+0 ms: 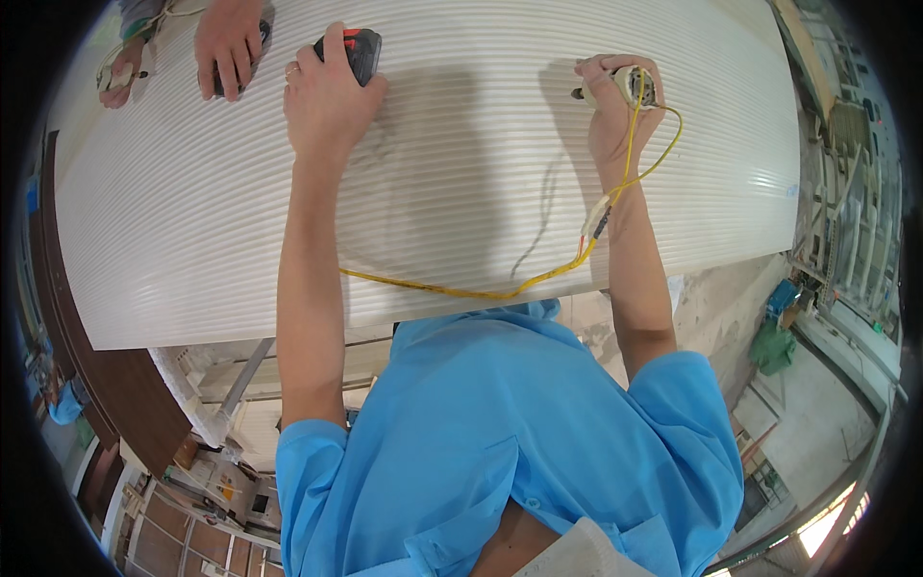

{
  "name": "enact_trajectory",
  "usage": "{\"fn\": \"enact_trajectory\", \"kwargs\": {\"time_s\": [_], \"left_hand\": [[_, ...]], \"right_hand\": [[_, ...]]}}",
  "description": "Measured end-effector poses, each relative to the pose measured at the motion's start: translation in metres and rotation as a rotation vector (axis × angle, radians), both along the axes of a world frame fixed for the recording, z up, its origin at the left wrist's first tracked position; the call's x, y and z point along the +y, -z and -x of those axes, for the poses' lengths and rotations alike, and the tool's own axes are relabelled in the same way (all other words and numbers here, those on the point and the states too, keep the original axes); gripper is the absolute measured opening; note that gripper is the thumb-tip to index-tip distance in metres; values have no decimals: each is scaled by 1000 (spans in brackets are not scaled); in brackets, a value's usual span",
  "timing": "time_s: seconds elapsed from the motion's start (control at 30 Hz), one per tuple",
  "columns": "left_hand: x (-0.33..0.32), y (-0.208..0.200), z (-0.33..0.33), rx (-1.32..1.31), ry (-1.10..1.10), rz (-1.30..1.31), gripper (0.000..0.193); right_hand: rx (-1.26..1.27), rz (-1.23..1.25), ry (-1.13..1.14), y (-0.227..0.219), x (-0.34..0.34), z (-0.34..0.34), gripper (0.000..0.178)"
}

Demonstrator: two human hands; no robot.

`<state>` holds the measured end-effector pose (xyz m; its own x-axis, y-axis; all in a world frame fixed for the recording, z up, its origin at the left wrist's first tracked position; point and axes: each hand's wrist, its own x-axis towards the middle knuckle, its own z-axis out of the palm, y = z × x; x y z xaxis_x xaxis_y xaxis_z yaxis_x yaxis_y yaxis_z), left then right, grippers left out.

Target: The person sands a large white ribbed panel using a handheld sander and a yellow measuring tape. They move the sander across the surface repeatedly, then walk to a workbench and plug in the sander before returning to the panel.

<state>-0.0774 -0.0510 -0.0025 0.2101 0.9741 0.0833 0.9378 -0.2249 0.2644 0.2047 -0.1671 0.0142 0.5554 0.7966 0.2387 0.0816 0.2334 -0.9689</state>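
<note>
White ribbed panel point(461, 192) under our two hands, seen from the head camera.

We look down over our blue shirt point(500, 433) at the long grooved panel lying flat across the bench. Our left hand point(327, 101) rests on the panel's far part, fingers closed around a black and red tool point(358, 50) that sits on the surface. Our right hand point(620, 106) is well apart to the right, fingers wrapped around a small pale tool point(635, 85) pressed to the panel. A yellow cable point(538, 279) loops from that tool, runs down beside our right forearm and crosses the panel's near edge toward the left. At the far left, another person's two hands point(226, 43) press on the same panel.
</note>
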Motion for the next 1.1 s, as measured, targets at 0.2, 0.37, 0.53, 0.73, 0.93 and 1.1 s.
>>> {"fn": "enact_trajectory", "kwargs": {"time_s": [0.2, 0.37, 0.53, 0.73, 0.93, 1.1], "left_hand": [[1, 0, 0, -3, -7, 18, 82], [1, 1, 1, -14, -3, 13, 82], [2, 2, -1, -18, -6, -3, 80], [6, -1, -3, -25, -5, 14, 79], [7, -3, -5, -32, -30, 70, 81], [10, 1, -5, -19, -5, -4, 79]], "right_hand": [[43, 46, 27, 10, 10, 2, 22], [3, 128, 42, 15, 9, 4, 21], [34, -42, 7, 6, 14, -4, 20], [22, 135, 47, 15, 19, 5, 19], [5, 11, -1, 3, 19, -7, 16], [-23, 109, 24, 11, 27, -1, 16]]}}
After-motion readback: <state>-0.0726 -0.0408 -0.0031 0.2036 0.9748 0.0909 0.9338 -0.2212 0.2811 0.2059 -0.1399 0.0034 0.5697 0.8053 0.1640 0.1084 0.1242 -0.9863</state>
